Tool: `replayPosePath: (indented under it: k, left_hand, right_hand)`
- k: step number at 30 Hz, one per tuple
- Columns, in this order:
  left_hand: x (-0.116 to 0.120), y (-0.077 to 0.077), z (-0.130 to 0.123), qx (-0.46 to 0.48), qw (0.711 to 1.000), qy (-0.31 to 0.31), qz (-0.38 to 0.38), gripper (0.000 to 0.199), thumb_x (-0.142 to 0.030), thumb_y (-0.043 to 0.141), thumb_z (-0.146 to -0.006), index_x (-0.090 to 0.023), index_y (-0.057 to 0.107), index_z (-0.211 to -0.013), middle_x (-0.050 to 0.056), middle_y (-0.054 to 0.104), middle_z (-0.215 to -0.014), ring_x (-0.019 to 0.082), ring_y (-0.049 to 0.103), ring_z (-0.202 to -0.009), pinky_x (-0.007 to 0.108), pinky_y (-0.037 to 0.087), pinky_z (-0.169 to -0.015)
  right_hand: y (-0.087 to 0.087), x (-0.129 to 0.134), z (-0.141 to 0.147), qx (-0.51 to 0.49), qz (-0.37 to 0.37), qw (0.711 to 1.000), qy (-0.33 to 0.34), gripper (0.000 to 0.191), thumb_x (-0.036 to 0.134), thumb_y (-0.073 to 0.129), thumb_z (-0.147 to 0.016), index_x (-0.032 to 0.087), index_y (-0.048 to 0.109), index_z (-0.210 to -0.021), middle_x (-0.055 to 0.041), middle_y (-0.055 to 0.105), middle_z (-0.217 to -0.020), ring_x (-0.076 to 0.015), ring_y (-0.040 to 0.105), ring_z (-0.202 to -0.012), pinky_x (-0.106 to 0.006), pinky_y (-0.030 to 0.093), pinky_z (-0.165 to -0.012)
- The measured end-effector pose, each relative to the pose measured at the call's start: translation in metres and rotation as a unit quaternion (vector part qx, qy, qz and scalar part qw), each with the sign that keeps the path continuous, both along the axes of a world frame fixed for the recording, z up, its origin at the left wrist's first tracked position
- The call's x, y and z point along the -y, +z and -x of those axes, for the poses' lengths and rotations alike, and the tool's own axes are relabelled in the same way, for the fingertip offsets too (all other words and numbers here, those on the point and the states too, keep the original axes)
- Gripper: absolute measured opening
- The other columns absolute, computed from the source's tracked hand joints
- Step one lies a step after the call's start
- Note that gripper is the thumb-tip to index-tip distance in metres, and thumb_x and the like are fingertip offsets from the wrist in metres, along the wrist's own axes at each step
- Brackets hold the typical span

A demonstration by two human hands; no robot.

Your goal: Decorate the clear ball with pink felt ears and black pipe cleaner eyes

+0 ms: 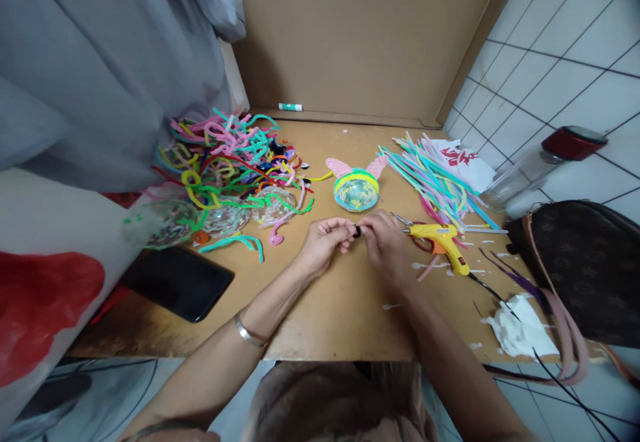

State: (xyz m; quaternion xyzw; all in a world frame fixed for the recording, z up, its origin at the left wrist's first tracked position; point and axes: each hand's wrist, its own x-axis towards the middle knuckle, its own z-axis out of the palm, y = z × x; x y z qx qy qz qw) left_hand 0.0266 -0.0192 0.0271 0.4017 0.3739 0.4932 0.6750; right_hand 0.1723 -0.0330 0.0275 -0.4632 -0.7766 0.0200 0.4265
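My left hand (323,245) pinches a small black round piece (357,231) between thumb and fingertips, above the table. On the other side of the same piece, the fingers of my right hand (385,245) are closed on its edge. The piece is too small to make out its kind. Just beyond both hands sits a bowl-shaped craft (356,192) with a yellow and green rim and two pink ears. A yellow glue gun (440,234) lies right of my right hand, with scissors (423,245) partly under its nozzle.
Tangled pipe cleaners (230,155) heap at the left, beside coiled discs (273,205) and a black phone (179,283). Straight pipe cleaners (435,175) lie at the right. A glass bottle (530,172), brown bag (585,269), crumpled tissue (523,325) and glue stick (291,107) surround the workspace.
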Motion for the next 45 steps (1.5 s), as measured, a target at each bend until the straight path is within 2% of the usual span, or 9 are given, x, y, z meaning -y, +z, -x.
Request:
replayPosePath:
  k: [3,7,13,16,19,28,37,45]
  left_hand:
    - [0.0,0.003,0.002,0.009,1.0,0.01,0.006,0.021,-0.029,0.075,-0.056,-0.012,0.066,-0.066,-0.001,0.059,-0.056,0.005,0.047,-0.045,0.018,0.034,-0.044]
    - [-0.002,0.005,0.004,0.003,1.0,0.021,-0.009,0.022,-0.03,0.075,-0.056,-0.012,0.066,-0.067,-0.001,0.059,-0.056,0.005,0.047,-0.045,0.018,0.034,-0.043]
    - [-0.001,0.002,0.002,-0.008,1.0,0.018,-0.025,0.017,-0.027,0.071,-0.06,-0.013,0.066,-0.066,-0.002,0.059,-0.055,0.005,0.046,-0.044,0.018,0.034,-0.043]
    - [0.0,0.002,0.0,-0.014,0.999,0.023,-0.022,0.016,-0.026,0.07,-0.059,-0.013,0.066,-0.065,-0.002,0.058,-0.055,0.005,0.046,-0.044,0.018,0.034,-0.043]
    - [0.001,0.002,-0.001,-0.014,0.999,0.029,-0.02,0.016,-0.026,0.071,-0.058,-0.012,0.066,-0.066,-0.001,0.059,-0.056,0.005,0.046,-0.045,0.018,0.034,-0.043]
    - [0.001,0.001,-0.003,-0.009,0.996,0.082,-0.03,0.02,-0.03,0.073,-0.059,-0.013,0.064,-0.065,-0.004,0.056,-0.054,0.004,0.044,-0.044,0.018,0.035,-0.044]
    - [0.002,-0.004,-0.007,-0.021,0.993,0.111,-0.027,0.017,-0.029,0.069,-0.061,-0.014,0.063,-0.066,-0.004,0.055,-0.053,0.005,0.044,-0.045,0.019,0.035,-0.045]
    - [0.002,-0.003,-0.006,-0.015,0.995,0.093,-0.016,0.019,-0.03,0.071,-0.06,-0.013,0.063,-0.066,-0.002,0.058,-0.057,0.005,0.046,-0.046,0.019,0.036,-0.045]
  right_hand:
    - [0.0,0.001,0.003,-0.071,0.025,0.997,-0.004,0.018,0.022,0.045,-0.093,0.021,0.06,-0.083,-0.0028,0.064,-0.079,-0.0175,0.059,-0.076,-0.03,0.04,-0.069]
    - [0.0,0.001,0.004,-0.097,0.012,0.995,-0.024,0.014,0.022,0.049,-0.092,0.021,0.062,-0.085,-0.0026,0.066,-0.08,-0.0175,0.061,-0.076,-0.03,0.043,-0.069]
    - [-0.002,-0.001,-0.001,-0.001,-0.056,0.998,-0.041,0.016,0.021,0.048,-0.094,0.02,0.062,-0.086,-0.0036,0.067,-0.08,-0.0178,0.06,-0.076,-0.032,0.038,-0.07]
    - [-0.001,0.001,-0.001,0.056,-0.067,0.995,-0.05,0.019,0.021,0.046,-0.095,0.019,0.062,-0.084,-0.0039,0.066,-0.077,-0.0178,0.057,-0.073,-0.033,0.035,-0.07]
    - [0.0,0.003,0.001,0.069,-0.073,0.993,-0.057,0.021,0.02,0.046,-0.095,0.019,0.062,-0.082,-0.0042,0.065,-0.074,-0.018,0.056,-0.072,-0.033,0.034,-0.07]
    - [-0.004,0.008,0.012,-0.016,-0.035,0.999,-0.022,0.023,0.016,0.043,-0.091,0.018,0.064,-0.1,-0.0059,0.07,-0.083,-0.018,0.062,-0.077,-0.032,0.04,-0.072]
    - [-0.01,0.007,0.017,-0.003,-0.009,0.999,-0.051,0.023,0.022,0.045,-0.093,0.019,0.067,-0.087,-0.0052,0.069,-0.073,-0.0181,0.06,-0.07,-0.032,0.039,-0.067]
    - [-0.003,0.004,0.013,-0.163,0.064,0.983,-0.048,0.017,0.026,0.052,-0.088,0.021,0.068,-0.086,-0.0042,0.07,-0.079,-0.0174,0.063,-0.072,-0.031,0.048,-0.069]
